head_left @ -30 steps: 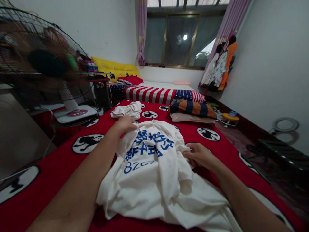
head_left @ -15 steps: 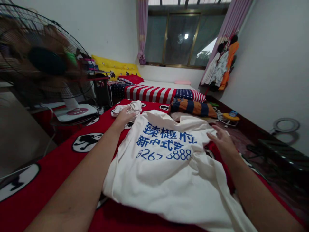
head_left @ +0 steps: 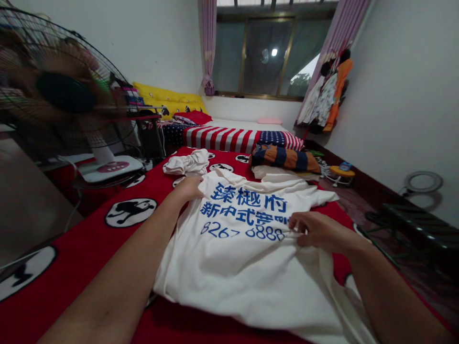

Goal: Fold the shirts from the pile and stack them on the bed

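Note:
A white T-shirt (head_left: 229,267) with blue Chinese characters and digits lies spread, with loose folds, on a red blanket (head_left: 89,258) patterned with black-and-white ovals. At the shirt's upper left edge, my left hand (head_left: 191,188) is closed on the fabric, its fingertips partly hidden. My right hand (head_left: 322,231) pinches a fold of the shirt just right of the printed digits. Beyond my left hand lies a crumpled white cloth (head_left: 188,162). Past the shirt's far right side rests a folded orange-and-navy striped garment (head_left: 287,158), with pale fabric beneath it.
A large fan (head_left: 66,91) stands at the left, its blades blurred. A bed with a red-and-white striped cover (head_left: 222,137) is under the window. Clothes (head_left: 328,102) hang by the curtain. On the right are a yellow stool (head_left: 342,171) and a dark bench (head_left: 423,227).
My left hand has drawn back from the crumpled cloth to the shirt's edge. My right hand, open before, has moved left and closed on the shirt. The far right part of the shirt lies flatter.

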`<state>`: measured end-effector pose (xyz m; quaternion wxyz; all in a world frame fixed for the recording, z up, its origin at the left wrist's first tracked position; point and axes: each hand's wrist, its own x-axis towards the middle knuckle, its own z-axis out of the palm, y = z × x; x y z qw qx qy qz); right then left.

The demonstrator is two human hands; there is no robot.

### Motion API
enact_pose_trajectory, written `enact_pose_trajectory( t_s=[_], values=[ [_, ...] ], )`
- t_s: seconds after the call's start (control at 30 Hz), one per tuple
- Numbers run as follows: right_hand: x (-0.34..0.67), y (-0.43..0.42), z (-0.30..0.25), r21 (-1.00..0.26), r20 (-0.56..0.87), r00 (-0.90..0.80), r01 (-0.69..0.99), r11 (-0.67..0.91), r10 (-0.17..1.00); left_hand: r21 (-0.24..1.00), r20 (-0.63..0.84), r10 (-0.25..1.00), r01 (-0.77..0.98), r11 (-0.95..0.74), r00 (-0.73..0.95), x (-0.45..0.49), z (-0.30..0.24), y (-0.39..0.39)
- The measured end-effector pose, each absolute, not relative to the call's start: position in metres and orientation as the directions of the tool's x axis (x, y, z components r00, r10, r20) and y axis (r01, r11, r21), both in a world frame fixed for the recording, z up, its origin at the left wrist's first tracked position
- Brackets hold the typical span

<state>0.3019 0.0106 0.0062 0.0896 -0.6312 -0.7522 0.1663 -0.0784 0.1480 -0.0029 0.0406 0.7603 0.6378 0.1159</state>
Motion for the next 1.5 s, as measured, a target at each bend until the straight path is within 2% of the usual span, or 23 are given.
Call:
enact_pose_trajectory(
  t_s=[0.13,0.2,0.27,0.33,0.4,0.47,0.57,0.7,0.83,0.93,1.07,1.17,1.27,1.33,1.4,1.5],
  values=[
    [0.342,0.004,0.024,-0.482,-0.173,-0.222,0.869,0.114,0.96,0.276,0.278,0.957,0.961,0.007,-0.087,-0.081,0.014,0.139],
    [0.358,0.001,0.03,-0.527,-0.252,-0.232,0.847,0.068,0.939,0.243,0.31,0.942,0.968,0.055,-0.131,-0.082,0.021,0.136],
    [0.364,0.002,0.03,-0.572,-0.281,-0.242,0.82,0.041,0.929,0.186,0.324,0.944,0.982,0.004,-0.065,-0.08,0.025,0.134],
    [0.361,0.008,0.024,-0.609,-0.221,-0.226,0.792,0.047,0.949,0.166,0.342,0.936,0.976,-0.144,0.08,-0.075,0.025,0.133],
    [0.353,0.016,0.015,-0.622,-0.103,-0.154,0.781,0.057,0.983,0.209,0.339,0.912,0.926,-0.314,0.232,-0.067,0.024,0.131],
    [0.344,0.024,0.006,-0.646,0.004,-0.057,0.762,0.046,0.998,0.286,0.267,0.897,0.86,-0.422,0.352,-0.058,0.024,0.128],
    [0.337,0.036,-0.004,-0.749,0.051,0.051,0.663,0.004,0.997,0.32,0.158,0.864,0.803,-0.503,0.479,-0.049,0.024,0.126],
    [0.336,0.056,-0.011,-0.792,0.066,0.128,0.61,-0.026,0.99,0.22,0.206,0.849,0.823,-0.524,0.486,-0.046,0.021,0.143],
    [0.334,0.086,-0.014,-0.752,0.117,0.126,0.659,0.005,0.985,0.095,0.32,0.84,0.868,-0.488,0.437,-0.041,0.012,0.177],
    [0.334,0.111,-0.017,-0.687,0.123,0.107,0.727,0.006,0.987,0.06,0.312,0.851,0.885,-0.461,0.422,-0.033,0.002,0.201],
    [0.341,0.139,-0.024,-0.538,0.175,0.137,0.842,-0.022,0.975,0.142,0.223,0.87,0.868,-0.476,0.44,-0.028,-0.011,0.226],
    [0.347,0.156,-0.03,-0.409,0.21,0.187,0.908,-0.087,0.96,0.228,0.242,0.869,0.845,-0.483,0.431,-0.029,-0.019,0.238],
    [0.349,0.169,-0.035,-0.255,0.233,0.128,0.965,-0.067,0.964,0.315,0.261,0.87,0.815,-0.486,0.418,-0.031,-0.021,0.24],
    [0.349,0.172,-0.035,-0.206,0.236,0.076,0.978,-0.026,0.969,0.372,0.223,0.875,0.792,-0.484,0.429,-0.034,-0.019,0.236],
    [0.346,0.17,-0.032,-0.274,0.254,0.084,0.962,-0.012,0.963,0.403,0.192,0.878,0.78,-0.478,0.439,-0.04,-0.011,0.228],
    [0.338,0.15,-0.02,-0.584,0.26,0.198,0.812,-0.01,0.945,0.378,0.221,0.873,0.787,-0.488,0.435,-0.06,0.013,0.21]
  ],
)
